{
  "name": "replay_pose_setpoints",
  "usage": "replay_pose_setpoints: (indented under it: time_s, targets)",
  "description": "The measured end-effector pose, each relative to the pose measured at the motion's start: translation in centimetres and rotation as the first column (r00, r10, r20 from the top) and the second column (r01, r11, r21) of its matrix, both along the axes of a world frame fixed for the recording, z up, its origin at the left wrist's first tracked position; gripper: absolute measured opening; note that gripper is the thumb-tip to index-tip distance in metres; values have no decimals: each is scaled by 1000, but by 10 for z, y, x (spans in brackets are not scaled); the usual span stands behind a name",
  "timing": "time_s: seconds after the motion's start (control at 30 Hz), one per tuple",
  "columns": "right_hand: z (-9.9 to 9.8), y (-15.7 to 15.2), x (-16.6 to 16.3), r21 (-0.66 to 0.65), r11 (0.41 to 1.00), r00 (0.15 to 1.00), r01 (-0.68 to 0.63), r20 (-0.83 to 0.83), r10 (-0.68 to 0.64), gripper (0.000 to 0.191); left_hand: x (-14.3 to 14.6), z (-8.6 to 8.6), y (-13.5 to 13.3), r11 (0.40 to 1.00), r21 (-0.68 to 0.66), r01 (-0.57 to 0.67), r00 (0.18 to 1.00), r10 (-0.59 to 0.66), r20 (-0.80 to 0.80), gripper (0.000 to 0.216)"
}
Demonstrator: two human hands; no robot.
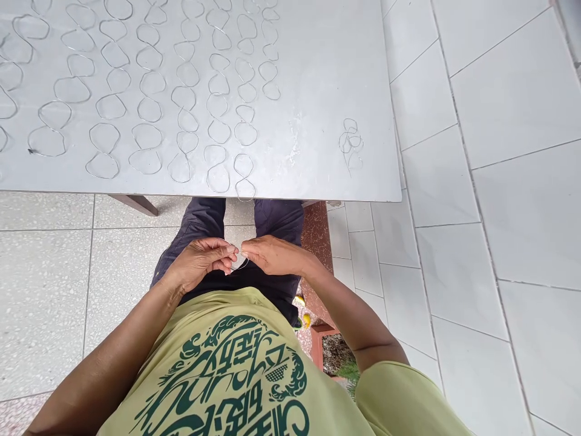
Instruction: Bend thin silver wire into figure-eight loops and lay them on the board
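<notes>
Over my lap, between both hands, is a thin wire (241, 266) bent into a curve. My left hand (197, 261) pinches it between thumb and fingertips. From the other side my right hand (275, 254) grips the same wire, its fingertips almost touching those of the left. Most of the wire is hidden by the fingers. Just beyond my hands, at the table's near edge, lies a figure-eight wire (245, 168) that sticks slightly over the edge.
Rows of figure-eight wires (147, 106) cover the left and middle of the pale table (313, 72). A small tangle of wire (350, 142) lies near its right corner. White tiled wall (454, 200) stands to the right; a brown table leg (135, 204) shows below.
</notes>
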State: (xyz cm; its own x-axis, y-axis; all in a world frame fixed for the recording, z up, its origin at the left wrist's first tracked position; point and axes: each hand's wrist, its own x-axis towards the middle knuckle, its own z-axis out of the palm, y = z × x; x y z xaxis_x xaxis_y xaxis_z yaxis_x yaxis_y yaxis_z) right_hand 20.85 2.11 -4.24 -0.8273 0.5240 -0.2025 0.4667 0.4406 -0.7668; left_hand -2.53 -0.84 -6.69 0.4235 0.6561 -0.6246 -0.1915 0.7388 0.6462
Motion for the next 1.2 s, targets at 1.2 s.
replay_pose_setpoints:
  time_s: [1.2]
  targets:
    - [93, 26, 31, 3, 912, 909, 411, -74, -410, 27, -17, -24, -3, 990, 118, -78, 977, 99, -189, 74]
